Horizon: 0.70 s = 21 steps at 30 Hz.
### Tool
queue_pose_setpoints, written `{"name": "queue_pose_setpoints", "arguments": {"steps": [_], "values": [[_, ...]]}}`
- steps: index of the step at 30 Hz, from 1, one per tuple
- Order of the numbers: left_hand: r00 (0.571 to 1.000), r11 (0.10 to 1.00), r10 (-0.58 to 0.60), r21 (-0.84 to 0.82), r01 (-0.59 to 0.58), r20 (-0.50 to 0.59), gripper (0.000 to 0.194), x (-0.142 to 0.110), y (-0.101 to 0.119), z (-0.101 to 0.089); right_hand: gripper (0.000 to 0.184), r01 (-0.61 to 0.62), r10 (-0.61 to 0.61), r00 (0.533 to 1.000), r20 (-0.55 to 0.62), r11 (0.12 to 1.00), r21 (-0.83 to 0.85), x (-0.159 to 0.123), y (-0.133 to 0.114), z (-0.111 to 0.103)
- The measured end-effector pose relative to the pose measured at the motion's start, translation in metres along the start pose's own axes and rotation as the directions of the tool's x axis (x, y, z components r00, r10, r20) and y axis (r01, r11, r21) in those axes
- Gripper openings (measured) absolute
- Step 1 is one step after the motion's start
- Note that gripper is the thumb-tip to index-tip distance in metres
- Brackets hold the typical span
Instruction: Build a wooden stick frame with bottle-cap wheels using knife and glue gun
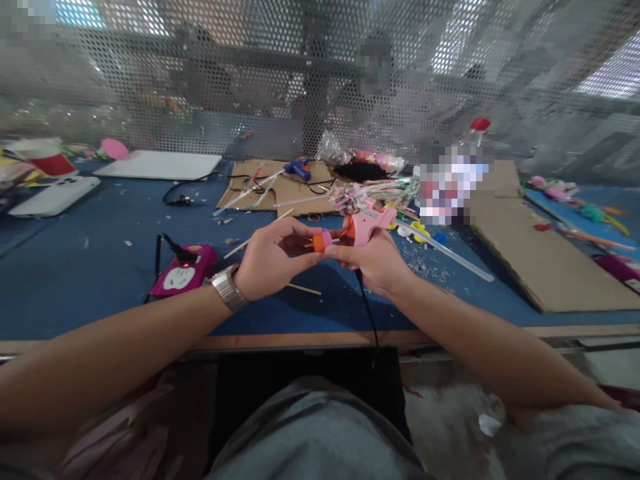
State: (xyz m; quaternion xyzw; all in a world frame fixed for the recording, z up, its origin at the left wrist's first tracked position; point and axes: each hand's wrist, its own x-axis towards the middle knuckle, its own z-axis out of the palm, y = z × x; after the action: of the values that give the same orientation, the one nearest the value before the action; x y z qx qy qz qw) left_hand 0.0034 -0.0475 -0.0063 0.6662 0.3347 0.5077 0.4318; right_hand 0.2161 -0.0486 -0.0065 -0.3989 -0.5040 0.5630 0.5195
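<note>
Two hands nearly meet over the blue table (285,317): the left hand (267,260) pinches a small round piece (320,242) between thumb and fingers; the right hand (380,261) curls round a pink glue gun (371,223). The piece's orange and pink parts already sit together; whether they're bonded, I can't tell. Loose sticks (305,289) lie unused nearby.

Pink plastic glue gun (373,223) and small orange-and-pink round piece (319,243) above a blue-topped desk (110,267)
The left hand (267,259) pinches the round piece; the right hand (381,263) grips the gun, a long translucent glue stick (447,251) behind it. A purple plastic power socket (204,261) sits leftward.
</note>
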Motion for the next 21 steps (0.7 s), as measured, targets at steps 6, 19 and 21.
{"name": "queue_pose_setpoints", "arguments": {"steps": [6,19,21], "values": [[0.997,0.996,-0.072,-0.059,0.072,0.007,0.048,0.0020,0.0028,-0.0001,0.065,0.010,-0.010,1.000,-0.002,1.000,-0.002,0.0002,-0.0012,0.0014],[0.967,0.949,-0.254,-0.184,0.256,0.032,0.050,0.0071,0.0002,-0.0044,0.064,0.082,-0.082,0.996,0.031,0.996,-0.017,-0.0017,0.0015,-0.0015],[0.963,0.939,-0.267,-0.214,0.268,0.034,0.049,0.0073,-0.0001,-0.0042,0.063,0.107,-0.105,0.993,0.044,0.994,-0.029,-0.0020,0.0019,-0.0020]]}}
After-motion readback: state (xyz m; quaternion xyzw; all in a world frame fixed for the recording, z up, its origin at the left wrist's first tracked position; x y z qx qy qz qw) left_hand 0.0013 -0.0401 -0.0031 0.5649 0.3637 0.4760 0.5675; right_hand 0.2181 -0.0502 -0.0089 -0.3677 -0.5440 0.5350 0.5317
